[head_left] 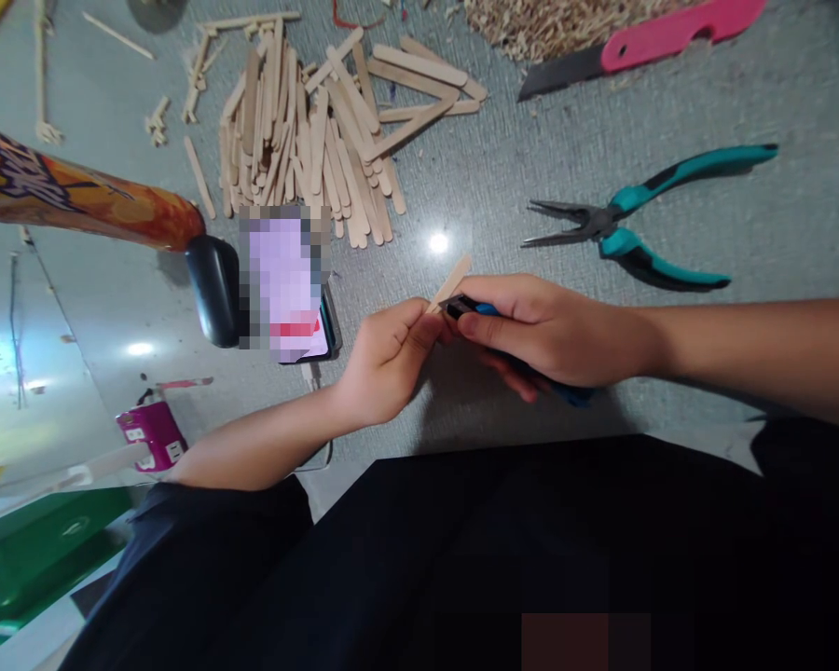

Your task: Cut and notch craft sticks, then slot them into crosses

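Between the thumb and fingers of my left hand (391,359) a wooden craft stick (456,273) is pinched, its rounded end pointing up and away. My right hand (556,326) is wrapped round a utility knife (488,308) with a blue and black handle. The knife's tip lies against the stick, close to my left thumb. Part of the handle is hidden inside my right palm, and its dark blue end shows below the hand. The two hands meet low over the table, near its front edge.
Beyond my hands lies a heap of craft sticks (272,130). Needle-nose pliers (605,224) and a pink-handled blade (653,42) rest to the right, near wood shavings (531,28). A phone (314,343), black case (213,291), orange packet (90,191) and purple power block (152,435) are leftward.
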Motion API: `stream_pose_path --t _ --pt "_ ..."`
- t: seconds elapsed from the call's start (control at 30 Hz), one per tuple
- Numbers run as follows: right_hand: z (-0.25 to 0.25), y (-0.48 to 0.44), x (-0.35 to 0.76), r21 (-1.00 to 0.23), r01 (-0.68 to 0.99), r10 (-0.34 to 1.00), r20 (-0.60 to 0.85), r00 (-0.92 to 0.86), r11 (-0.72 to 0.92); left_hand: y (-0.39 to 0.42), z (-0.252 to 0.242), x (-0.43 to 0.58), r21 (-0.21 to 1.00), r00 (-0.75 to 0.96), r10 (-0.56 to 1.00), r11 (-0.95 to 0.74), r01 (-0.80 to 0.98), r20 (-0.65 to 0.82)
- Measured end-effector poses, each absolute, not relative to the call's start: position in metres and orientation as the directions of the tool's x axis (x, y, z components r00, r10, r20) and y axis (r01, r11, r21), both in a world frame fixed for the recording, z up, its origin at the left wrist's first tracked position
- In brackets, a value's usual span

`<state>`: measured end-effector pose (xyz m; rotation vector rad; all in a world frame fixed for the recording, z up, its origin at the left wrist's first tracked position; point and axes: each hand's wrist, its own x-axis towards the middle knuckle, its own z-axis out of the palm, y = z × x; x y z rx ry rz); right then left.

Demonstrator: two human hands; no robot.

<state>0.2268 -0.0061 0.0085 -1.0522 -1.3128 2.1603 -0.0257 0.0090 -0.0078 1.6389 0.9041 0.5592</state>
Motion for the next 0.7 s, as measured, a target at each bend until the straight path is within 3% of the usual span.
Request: stream_pose_path --t 0.5,0.7 --pt "0.007 -0.006 0.228 -0.848 -0.036 0.664 -0.386 -0.640 -0.528 0.010 -0.007 -0.025 0.969 0.583 0.798 0.008 0.246 -0.154" --pt "-0.003 -0.003 0.230 -0.822 -0.067 0.621 -0.371 -0.691 -0.566 0.010 -0.010 -0.022 0.982 0.574 0.813 -0.010 0.188 -0.102"
